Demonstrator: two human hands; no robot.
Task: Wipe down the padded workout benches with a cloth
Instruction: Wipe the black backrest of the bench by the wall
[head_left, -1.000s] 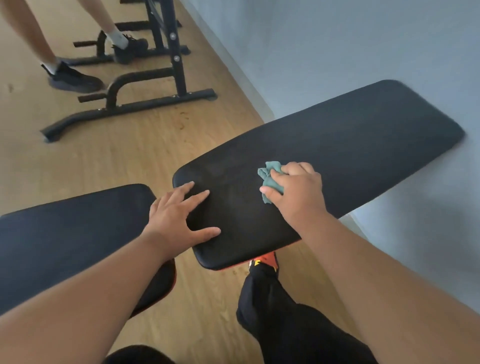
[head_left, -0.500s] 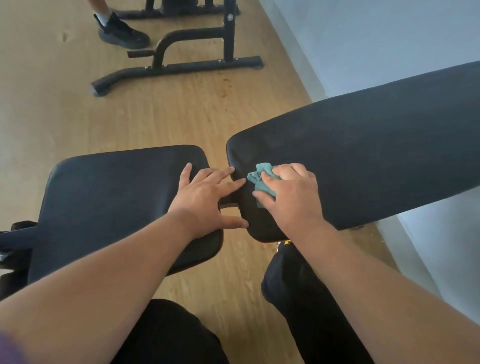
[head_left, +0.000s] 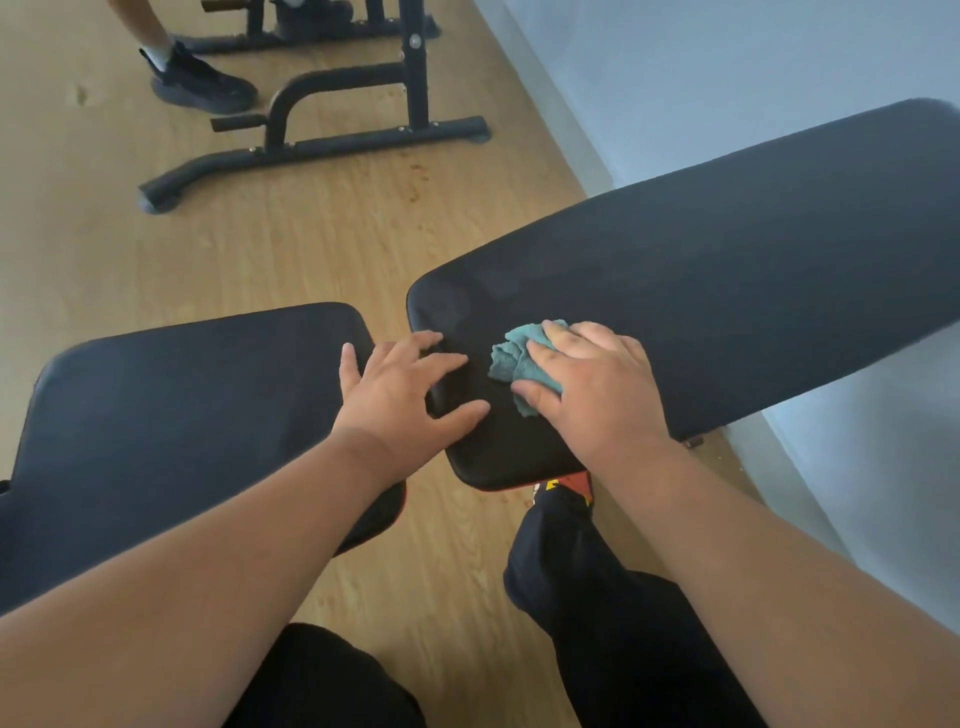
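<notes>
A long black back pad (head_left: 727, 291) of the bench slopes up to the right toward the wall. A shorter black seat pad (head_left: 182, 415) lies to its left, with a narrow gap between them. My right hand (head_left: 597, 395) holds a crumpled teal cloth (head_left: 519, 358) and presses it on the back pad's near end. My left hand (head_left: 400, 395) lies flat with spread fingers across the gap, fingertips on the back pad's edge.
A black steel rack base (head_left: 322, 140) stands on the wooden floor (head_left: 260, 249) further back. Another person's black shoe (head_left: 202, 83) is beside it. A pale wall (head_left: 727, 78) runs along the right. My dark trouser legs (head_left: 613, 597) are below the pads.
The cloth and my right hand slid toward the back pad's near end, then slightly back right. My left hand shifted from the back pad to spanning the gap. The camera view moved.
</notes>
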